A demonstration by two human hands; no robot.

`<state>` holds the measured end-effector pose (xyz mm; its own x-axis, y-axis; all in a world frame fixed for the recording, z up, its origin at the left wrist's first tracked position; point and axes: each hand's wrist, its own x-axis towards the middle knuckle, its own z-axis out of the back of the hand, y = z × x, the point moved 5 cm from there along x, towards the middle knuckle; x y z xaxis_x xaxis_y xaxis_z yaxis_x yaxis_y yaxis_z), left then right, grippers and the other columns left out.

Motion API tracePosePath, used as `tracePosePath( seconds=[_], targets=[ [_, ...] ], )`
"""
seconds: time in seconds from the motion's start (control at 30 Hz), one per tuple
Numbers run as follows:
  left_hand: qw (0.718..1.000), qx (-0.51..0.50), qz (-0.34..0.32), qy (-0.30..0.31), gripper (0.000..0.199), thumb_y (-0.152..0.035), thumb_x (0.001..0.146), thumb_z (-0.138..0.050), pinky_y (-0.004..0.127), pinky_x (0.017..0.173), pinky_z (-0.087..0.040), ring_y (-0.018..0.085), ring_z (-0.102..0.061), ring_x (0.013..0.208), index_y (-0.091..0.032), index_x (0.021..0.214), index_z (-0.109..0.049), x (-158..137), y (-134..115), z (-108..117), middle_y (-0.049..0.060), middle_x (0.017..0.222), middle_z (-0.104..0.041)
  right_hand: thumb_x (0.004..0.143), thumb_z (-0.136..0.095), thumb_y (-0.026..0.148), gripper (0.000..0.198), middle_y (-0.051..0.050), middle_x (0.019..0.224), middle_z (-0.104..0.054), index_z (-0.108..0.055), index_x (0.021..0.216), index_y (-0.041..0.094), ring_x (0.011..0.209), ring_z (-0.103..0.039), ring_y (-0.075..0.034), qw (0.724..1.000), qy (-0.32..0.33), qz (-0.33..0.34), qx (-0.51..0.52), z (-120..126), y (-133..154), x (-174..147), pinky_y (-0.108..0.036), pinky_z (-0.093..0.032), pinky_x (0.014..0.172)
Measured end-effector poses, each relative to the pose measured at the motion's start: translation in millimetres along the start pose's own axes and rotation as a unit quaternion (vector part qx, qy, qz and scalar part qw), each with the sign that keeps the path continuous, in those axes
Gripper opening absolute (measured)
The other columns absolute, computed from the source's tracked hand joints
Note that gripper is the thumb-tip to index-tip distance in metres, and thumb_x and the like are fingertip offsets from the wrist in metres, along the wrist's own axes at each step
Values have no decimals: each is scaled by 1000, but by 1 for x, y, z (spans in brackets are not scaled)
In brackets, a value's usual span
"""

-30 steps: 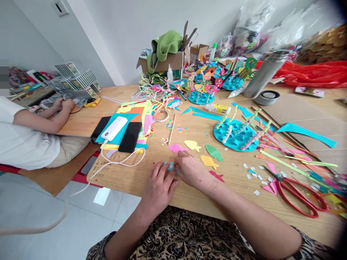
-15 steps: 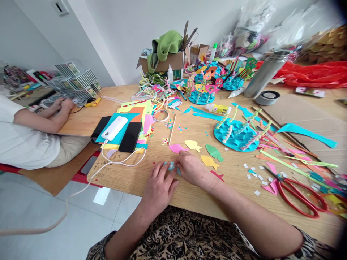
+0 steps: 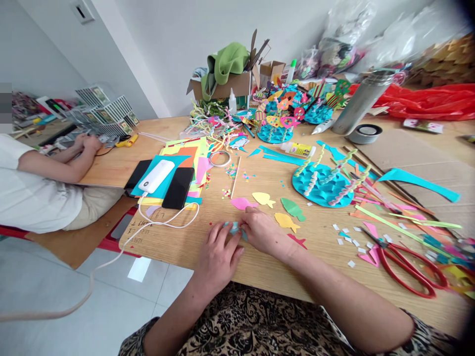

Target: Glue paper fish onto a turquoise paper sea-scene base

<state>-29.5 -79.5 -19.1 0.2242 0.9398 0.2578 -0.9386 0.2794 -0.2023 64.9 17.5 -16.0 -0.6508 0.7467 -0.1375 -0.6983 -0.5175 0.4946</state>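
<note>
A small light-blue paper piece [image 3: 233,228] lies on the table near its front edge, mostly covered by my fingers. My left hand [image 3: 218,253] rests flat with fingers stretched over it, pressing it down. From the right, my right hand [image 3: 261,230] touches the same piece, thumb and fingertips pinched together; whatever is between them is hidden. Around my right hand lie fish-shaped paper cutouts: a pink fish [image 3: 243,203], a pale yellow fish [image 3: 263,199], a green fish [image 3: 293,209], an orange-yellow fish [image 3: 286,222] and a red fish [image 3: 297,241], partly behind my forearm.
Red-handled scissors [image 3: 406,264] lie at right among paper scraps. A blue scalloped base [image 3: 322,185] with twisted stems stands behind the fish. A phone [image 3: 178,188] and a white power bank [image 3: 158,176] with a cable sit at left. Another person's hands [image 3: 89,143] work at far left.
</note>
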Motion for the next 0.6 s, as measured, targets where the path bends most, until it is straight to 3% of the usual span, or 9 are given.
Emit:
tracePosePath(
  seconds=[0.6],
  targets=[
    [1000,3,3,3,34,-29,94,-48,53,105,-41,30,-42,126,-18,125,-58,-1,1,-2,13,130,-54,82,-49,9,23,-8,87,-63,-71,79,14,80,-58,-16,1000,1,13,-17,6,0,0,-25,-36,68]
  ],
)
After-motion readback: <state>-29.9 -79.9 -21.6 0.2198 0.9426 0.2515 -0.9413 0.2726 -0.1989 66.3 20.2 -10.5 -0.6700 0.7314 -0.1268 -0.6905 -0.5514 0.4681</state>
